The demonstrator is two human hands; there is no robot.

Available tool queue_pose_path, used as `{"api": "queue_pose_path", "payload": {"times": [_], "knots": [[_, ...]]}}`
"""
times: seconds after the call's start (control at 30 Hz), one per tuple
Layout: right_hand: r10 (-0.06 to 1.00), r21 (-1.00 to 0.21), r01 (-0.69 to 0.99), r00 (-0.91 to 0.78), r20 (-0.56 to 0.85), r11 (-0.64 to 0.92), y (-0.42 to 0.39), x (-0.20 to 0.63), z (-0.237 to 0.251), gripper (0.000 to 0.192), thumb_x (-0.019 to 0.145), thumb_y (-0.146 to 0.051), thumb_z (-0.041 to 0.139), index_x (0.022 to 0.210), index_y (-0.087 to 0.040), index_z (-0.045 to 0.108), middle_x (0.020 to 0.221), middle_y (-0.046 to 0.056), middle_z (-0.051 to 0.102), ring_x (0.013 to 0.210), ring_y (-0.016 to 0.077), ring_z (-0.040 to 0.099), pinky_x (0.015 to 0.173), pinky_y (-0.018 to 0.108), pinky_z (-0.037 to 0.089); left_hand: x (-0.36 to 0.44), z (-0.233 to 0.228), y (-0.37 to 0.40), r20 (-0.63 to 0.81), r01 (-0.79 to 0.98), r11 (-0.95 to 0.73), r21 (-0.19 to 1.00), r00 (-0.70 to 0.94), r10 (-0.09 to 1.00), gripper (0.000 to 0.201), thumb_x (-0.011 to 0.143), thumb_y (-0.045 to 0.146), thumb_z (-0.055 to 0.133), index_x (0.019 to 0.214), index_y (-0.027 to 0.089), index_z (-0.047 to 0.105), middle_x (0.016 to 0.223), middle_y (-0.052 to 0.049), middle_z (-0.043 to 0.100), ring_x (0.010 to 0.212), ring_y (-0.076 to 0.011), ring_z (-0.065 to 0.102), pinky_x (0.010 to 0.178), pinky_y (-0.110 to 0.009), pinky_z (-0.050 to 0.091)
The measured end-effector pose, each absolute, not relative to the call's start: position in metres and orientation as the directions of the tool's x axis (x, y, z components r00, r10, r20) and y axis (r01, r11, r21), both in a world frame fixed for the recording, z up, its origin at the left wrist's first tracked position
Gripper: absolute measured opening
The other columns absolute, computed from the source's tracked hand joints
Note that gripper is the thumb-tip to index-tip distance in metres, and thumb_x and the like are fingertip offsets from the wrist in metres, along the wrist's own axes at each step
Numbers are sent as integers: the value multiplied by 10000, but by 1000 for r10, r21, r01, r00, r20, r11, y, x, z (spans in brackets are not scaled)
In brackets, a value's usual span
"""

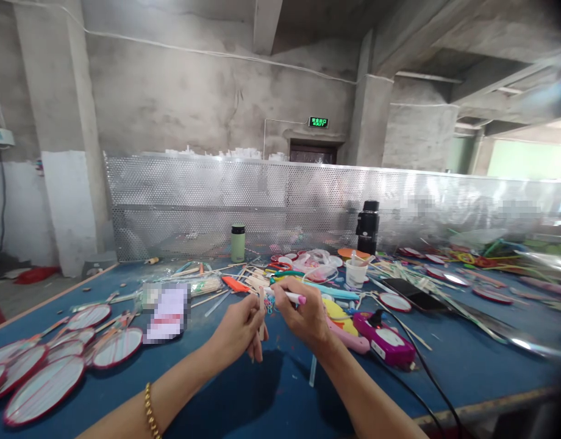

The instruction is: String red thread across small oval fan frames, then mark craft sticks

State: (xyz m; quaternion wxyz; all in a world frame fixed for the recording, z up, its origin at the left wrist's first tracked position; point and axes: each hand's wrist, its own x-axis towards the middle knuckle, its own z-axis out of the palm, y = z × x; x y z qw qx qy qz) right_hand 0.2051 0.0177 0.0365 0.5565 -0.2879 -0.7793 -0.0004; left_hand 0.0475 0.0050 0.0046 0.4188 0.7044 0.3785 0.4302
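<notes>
**Thin stick and pink-tipped pen held over the blue desk**

Head view: both hands meet above the middle of the blue desk. The left hand has its fingers pressed together around a thin wooden stick, which stands nearly upright, its top rising just above the fingertips and its lower end showing below them. The right hand has its fingers curled and pinching a white pen with a pink tip; the pen lies roughly level, its pink end pointing away from the left hand. Between the two sets of fingers, a small multicoloured bit touches the stick; what it is cannot be made out.

The stick looks light, stiff and narrow, likely to snap if bent, so a pinch near its middle, as now, seems the safest hold. The pen looks light and smooth; a grip along its barrel suits it.

Just beyond the right fingers lie a yellow piece and a magenta device with a black cable running toward the near desk edge. Well to the left of the left fingers lie red-rimmed round fans. Farther beyond the fingers stand a green flask, a white cup and a black bottle, before a perforated metal screen. A gold bracelet sits on the left wrist.
</notes>
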Motion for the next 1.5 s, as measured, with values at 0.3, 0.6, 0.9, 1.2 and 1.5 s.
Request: {"api": "queue_pose_path", "payload": {"times": [0.3, 0.6, 0.9, 1.2, 1.5], "knots": [[442, -318, 438, -215, 871, 841, 19, 205, 36, 250, 908, -225, 487, 699, -176, 616, 637, 8, 612, 570, 115, 510, 588, 233, 401, 47, 5, 5, 294, 156, -365, 918, 351, 889, 363, 911, 554, 456, 795, 215, 401, 493, 34, 597, 341, -121, 579, 348, -172, 343], [458, -333, 440, -216, 862, 834, 17, 205, 36, 242, 906, -226, 484, 696, -180, 597, 637, 6, 607, 577, 116, 517, 587, 234, 398, 48, 5, 5, 278, 158, -349, 924, 350, 894, 349, 909, 545, 450, 796, 219, 396, 492, 33, 595, 340, -126, 576, 344, -180, 342], [466, -340, 443, -215, 858, 830, 18, 205, 36, 259, 913, -238, 480, 694, -173, 603, 641, 7, 609, 573, 113, 512, 579, 237, 384, 48, 3, 7, 285, 156, -356, 921, 352, 892, 343, 920, 539, 443, 812, 217, 402, 498, 35, 600, 340, -120, 570, 346, -175, 351], [451, -329, 431, -218, 865, 840, 20, 206, 34, 240, 909, -211, 487, 706, -170, 611, 639, 4, 609, 571, 110, 514, 572, 233, 379, 48, 0, 10, 298, 157, -370, 916, 354, 886, 355, 912, 549, 448, 792, 221, 385, 480, 36, 594, 324, -117, 551, 350, -175, 353], [442, -325, 433, -203, 874, 841, 23, 206, 33, 239, 909, -205, 494, 700, -177, 605, 629, -6, 602, 556, 104, 502, 564, 228, 373, 48, -1, 9, 296, 160, -370, 915, 356, 886, 349, 911, 544, 448, 801, 216, 403, 492, 34, 600, 322, -111, 546, 352, -173, 347]]}}
